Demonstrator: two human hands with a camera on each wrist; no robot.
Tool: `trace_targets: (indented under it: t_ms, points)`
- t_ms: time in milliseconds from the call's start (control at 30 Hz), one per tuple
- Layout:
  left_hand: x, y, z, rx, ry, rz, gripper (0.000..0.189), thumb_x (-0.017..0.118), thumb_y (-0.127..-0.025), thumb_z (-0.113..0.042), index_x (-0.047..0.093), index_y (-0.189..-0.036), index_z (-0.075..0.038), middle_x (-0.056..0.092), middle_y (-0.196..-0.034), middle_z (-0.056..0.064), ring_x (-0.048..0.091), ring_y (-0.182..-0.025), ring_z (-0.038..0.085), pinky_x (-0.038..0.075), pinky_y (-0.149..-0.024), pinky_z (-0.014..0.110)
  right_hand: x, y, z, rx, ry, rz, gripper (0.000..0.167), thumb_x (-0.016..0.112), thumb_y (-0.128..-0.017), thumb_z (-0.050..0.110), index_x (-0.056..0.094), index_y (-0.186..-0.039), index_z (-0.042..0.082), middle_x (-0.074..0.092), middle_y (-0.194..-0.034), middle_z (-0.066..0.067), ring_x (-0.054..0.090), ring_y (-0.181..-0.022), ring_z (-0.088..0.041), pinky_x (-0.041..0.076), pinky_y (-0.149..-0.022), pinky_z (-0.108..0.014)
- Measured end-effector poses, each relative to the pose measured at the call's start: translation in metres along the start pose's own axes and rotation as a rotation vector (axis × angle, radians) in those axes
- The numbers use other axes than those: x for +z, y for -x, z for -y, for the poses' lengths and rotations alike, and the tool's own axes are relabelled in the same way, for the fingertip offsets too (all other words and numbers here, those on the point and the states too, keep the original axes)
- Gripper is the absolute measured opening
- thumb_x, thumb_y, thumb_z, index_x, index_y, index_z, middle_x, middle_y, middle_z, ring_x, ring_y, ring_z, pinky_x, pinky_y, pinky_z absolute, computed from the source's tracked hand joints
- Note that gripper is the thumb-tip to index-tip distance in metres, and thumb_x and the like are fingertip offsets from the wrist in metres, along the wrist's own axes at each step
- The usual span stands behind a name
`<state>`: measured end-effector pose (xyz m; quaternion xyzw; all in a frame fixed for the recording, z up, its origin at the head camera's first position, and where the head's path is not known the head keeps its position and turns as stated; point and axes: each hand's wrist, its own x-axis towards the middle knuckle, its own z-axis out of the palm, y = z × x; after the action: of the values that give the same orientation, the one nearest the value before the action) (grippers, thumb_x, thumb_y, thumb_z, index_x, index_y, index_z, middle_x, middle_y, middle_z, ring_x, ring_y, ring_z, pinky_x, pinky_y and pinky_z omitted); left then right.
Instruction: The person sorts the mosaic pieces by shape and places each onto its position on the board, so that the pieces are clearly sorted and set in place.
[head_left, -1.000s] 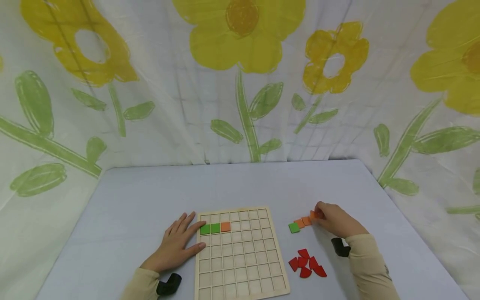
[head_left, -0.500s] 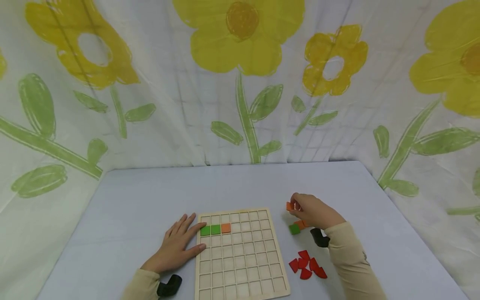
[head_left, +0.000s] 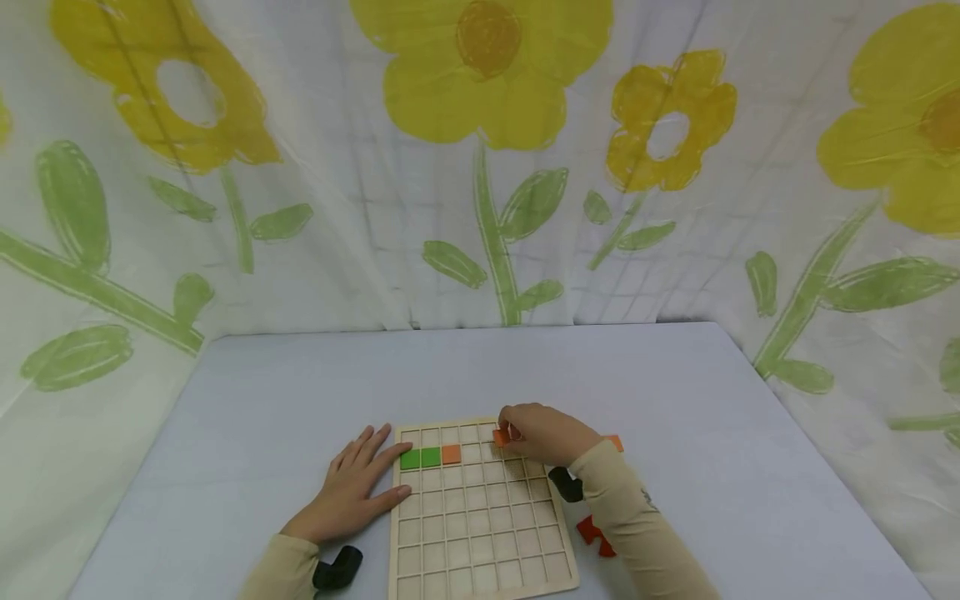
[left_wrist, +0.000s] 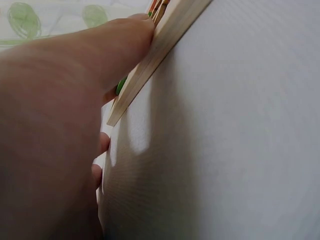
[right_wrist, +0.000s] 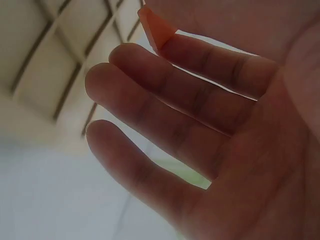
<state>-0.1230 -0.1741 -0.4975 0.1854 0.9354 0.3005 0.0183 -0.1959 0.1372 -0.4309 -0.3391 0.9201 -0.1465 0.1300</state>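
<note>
A light wooden grid board (head_left: 480,525) lies on the table, with two green square tiles (head_left: 421,457) and an orange square tile (head_left: 451,454) side by side in its second row. My left hand (head_left: 348,487) rests flat at the board's left edge, fingers spread, with the index fingertip and thumb on the rim. Above the board's upper right cells, my right hand (head_left: 546,433) pinches another orange tile (head_left: 501,437) between thumb and index finger. In the right wrist view this orange tile (right_wrist: 157,29) shows at the fingertips, the other fingers loosely extended.
Right of the board, red pieces (head_left: 588,530) lie partly behind the right forearm. An orange tile (head_left: 616,442) peeks out beyond the right sleeve. A flower-patterned curtain (head_left: 337,250) hangs behind the table (head_left: 300,375). Black wrist devices (head_left: 338,570) sit at both wrists.
My right hand has picked up an orange tile from the row on the right and carried it left over the board. The left hand has stayed in place.
</note>
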Motion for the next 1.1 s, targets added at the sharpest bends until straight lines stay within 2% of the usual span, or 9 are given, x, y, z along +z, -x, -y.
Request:
trace_targets:
  t_ms: [167,267,467,667,1100]
  points:
    - [0.000,0.000,0.000,0.002,0.009,-0.002,0.060,0.061,-0.090,-0.048,0.047,-0.142,-0.020,0.024,-0.157,0.015,0.015,-0.144,0.040,0.012,-0.107,0.064,0.010,-0.014,0.009,-0.102,0.023,0.010,0.015,0.065,-0.093,0.026,0.060,-0.100,0.014,0.056,-0.082,0.009,0.050,-0.071,-0.004,0.045,-0.066,-0.020]
    - [0.000,0.000,0.000,0.003,0.004,-0.003,0.060,0.061,-0.090,-0.048,0.047,-0.142,-0.020,0.024,-0.157,0.015,0.015,-0.144,0.040,0.013,-0.107,0.064,0.016,-0.020,0.014,-0.117,0.052,-0.003,0.016,0.065,-0.092,0.027,0.061,-0.099,0.014,0.054,-0.083,0.009,0.047,-0.070,-0.003,0.044,-0.064,-0.018]
    - [0.001,-0.001,0.002,0.005,-0.008,-0.005,0.060,0.060,-0.090,-0.049,0.048,-0.141,-0.021,0.024,-0.157,0.015,0.015,-0.144,0.039,0.013,-0.107,0.064,0.023,-0.025,0.020,-0.109,0.093,-0.010,0.020,0.066,-0.091,0.031,0.062,-0.101,0.015,0.054,-0.088,0.007,0.050,-0.072,-0.003,0.046,-0.065,-0.018]
    - [0.004,-0.002,0.006,0.008,-0.022,-0.014,0.060,0.060,-0.090,-0.050,0.047,-0.142,-0.022,0.025,-0.157,0.014,0.015,-0.144,0.039,0.013,-0.108,0.064,0.030,-0.030,0.017,-0.112,0.155,-0.030,0.020,0.067,-0.090,0.033,0.061,-0.100,0.018,0.056,-0.092,0.007,0.054,-0.076,-0.002,0.048,-0.068,-0.017]
    - [0.002,-0.001,0.003,0.023,-0.015,-0.018,0.060,0.061,-0.090,-0.047,0.047,-0.142,-0.020,0.025,-0.156,0.016,0.016,-0.144,0.040,0.013,-0.107,0.064,0.028,-0.025,0.023,-0.096,0.163,-0.041,0.022,0.067,-0.090,0.034,0.060,-0.102,0.017,0.057,-0.091,0.007,0.053,-0.074,-0.003,0.047,-0.066,-0.018]
